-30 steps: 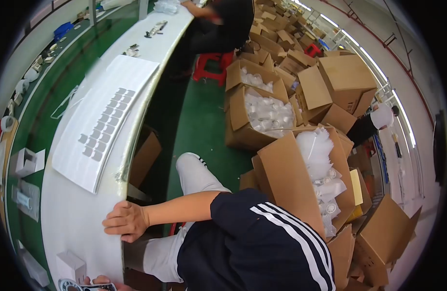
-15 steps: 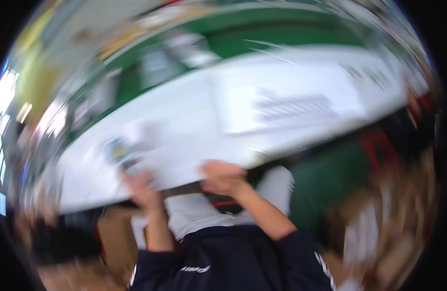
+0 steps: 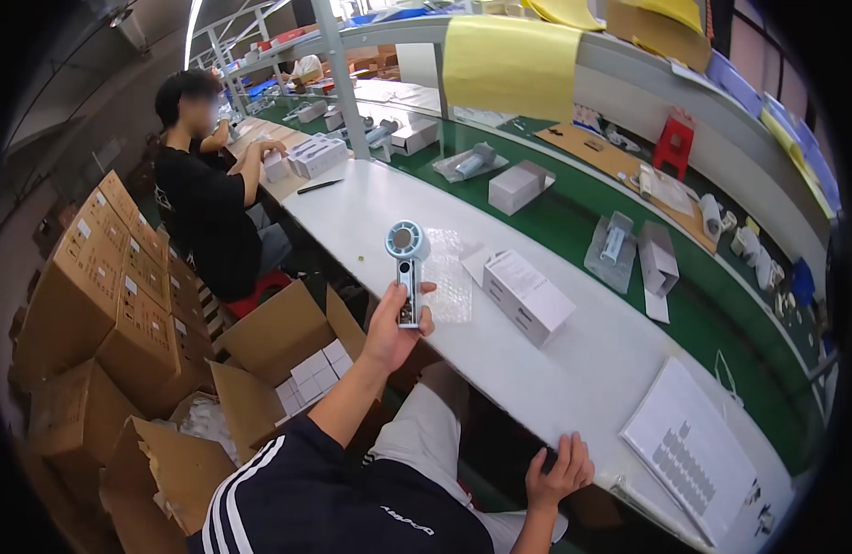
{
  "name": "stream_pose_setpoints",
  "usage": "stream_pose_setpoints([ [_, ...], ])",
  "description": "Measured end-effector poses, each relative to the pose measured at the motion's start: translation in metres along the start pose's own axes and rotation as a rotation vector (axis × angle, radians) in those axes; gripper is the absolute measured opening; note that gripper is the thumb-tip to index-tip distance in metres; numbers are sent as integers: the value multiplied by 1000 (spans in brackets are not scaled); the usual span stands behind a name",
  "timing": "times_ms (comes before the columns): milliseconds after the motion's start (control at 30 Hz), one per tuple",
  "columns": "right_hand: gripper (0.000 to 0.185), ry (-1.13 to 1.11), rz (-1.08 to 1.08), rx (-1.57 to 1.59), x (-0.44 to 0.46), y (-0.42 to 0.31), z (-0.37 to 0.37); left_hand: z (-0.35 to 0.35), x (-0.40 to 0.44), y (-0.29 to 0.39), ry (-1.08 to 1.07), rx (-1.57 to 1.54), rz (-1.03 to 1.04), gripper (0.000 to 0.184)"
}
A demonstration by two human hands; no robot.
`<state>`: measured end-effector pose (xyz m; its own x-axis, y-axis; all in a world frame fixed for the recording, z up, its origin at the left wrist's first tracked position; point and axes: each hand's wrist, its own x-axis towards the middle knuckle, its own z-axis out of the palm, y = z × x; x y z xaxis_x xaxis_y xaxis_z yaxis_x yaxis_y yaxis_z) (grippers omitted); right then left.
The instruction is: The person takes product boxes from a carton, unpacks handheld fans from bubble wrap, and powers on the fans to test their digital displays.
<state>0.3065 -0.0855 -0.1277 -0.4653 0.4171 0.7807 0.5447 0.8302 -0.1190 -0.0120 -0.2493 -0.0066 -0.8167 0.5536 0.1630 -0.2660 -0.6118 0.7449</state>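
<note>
My left hand (image 3: pixel 393 328) is closed around the handle of a light blue handheld fan (image 3: pixel 407 242), held upright over the white table, its round head at the top. The handle front shows a dark strip with small details I cannot make out. My right hand (image 3: pixel 561 469) rests at the table's near edge, fingers apart, holding nothing. Behind the fan lies a sheet of bubble wrap (image 3: pixel 449 277). Right of it, a white printed box (image 3: pixel 525 297) lies with its end flap out.
Across the green conveyor belt (image 3: pixel 574 217) lie open boxes and wrapped fans (image 3: pixel 616 242). A stack of papers (image 3: pixel 689 452) is on the right, a black pen (image 3: pixel 320 186) at the far left. Cartons (image 3: pixel 287 342) stand beside me on the left. A co-worker (image 3: pixel 209 175) sits beyond.
My view has swung to the left and is now sharp, where it was smeared before. The light blue fan remains in my left hand, and my right hand is still near the table edge.
</note>
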Motion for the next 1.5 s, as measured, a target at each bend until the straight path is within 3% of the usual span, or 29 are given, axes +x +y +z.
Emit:
stream_pose_setpoints([
  [200, 38, 32, -55, -85, -5, 6, 11, -46, 63, 27, 128, 102, 156, 25],
  [467, 44, -45, 6, -71, 3, -6, 1, -102, 151, 49, 202, 247, 273, 36],
  [600, 35, -101, 18, 119, 44, -35, -33, -144, 182, 31, 205, 196, 196, 32],
  [633, 15, -39, -101, 221, 78, -43, -46, -144, 183, 33, 211, 181, 158, 29],
  [733, 27, -417, 0, 573, 71, -41, -39, -142, 180, 37, 154, 145, 131, 29],
  [767, 25, -438, -179, 587, 92, -49, -34, -139, 178, 36, 155, 146, 119, 30],
  [933, 18, -616, -634, 852, 177, -128, -1, -139, 179, 41, 121, 144, 106, 33],
  [1100, 13, -652, -972, 942, 200, -182, 73, -140, 175, 45, 52, 58, 118, 37],
  [1267, 12, -561, -1054, 904, 220, -209, 106, -141, 172, 46, 30, 57, 95, 39],
  [1400, 23, -619, -849, 1128, 219, -208, 139, -137, 174, 47, 42, 59, 96, 36],
  [1500, 24, -758, -850, 1086, 224, -202, 130, -139, 178, 45, 40, 87, 85, 35],
])
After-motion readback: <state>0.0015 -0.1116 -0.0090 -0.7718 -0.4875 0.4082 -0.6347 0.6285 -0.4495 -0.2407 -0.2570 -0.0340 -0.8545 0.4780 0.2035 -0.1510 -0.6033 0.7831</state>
